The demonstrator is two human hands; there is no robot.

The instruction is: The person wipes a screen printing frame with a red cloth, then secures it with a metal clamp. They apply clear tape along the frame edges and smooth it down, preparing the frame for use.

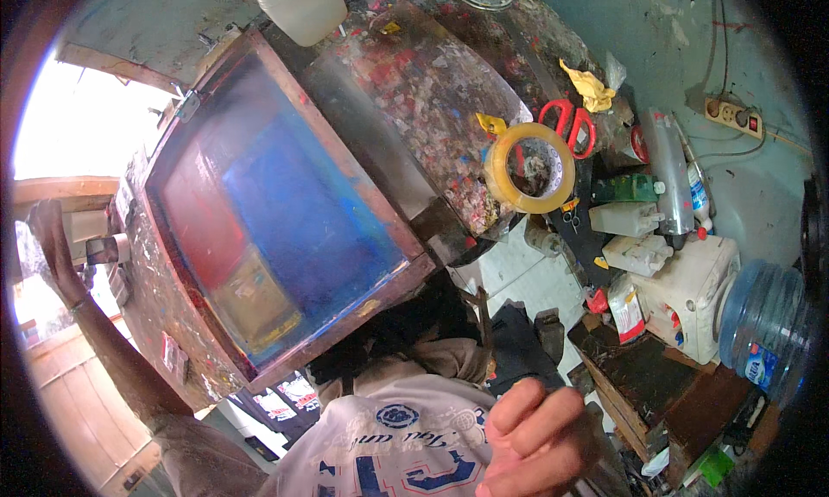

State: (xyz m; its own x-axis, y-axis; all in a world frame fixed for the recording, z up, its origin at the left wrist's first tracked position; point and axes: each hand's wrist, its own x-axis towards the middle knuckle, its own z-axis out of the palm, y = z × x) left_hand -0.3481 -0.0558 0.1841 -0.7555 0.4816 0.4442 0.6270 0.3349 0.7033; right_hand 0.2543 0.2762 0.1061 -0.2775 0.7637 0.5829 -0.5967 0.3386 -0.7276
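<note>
My left hand (52, 238) is stretched out to the far left, its fingers closed on a crumpled clear plastic item (30, 246) against the glare. My right hand (531, 436) is raised low in front of my shirt, fingers curled; whatever may be inside is hidden. Between and beyond my hands, a wood-framed printing screen (272, 234), stained blue, red and yellow, lies on a paint-spattered bench (155, 307), a metal hinge clamp at its upper left corner.
Tape roll (496, 173) and red-handled scissors (580, 134) sit on the crusted board (414, 82). At right are bottles, a white jerrycan (686, 298), a blue water jug (760, 324), a wooden stand (630, 385) and a wall power strip (732, 117). A translucent container (294, 5) is at top.
</note>
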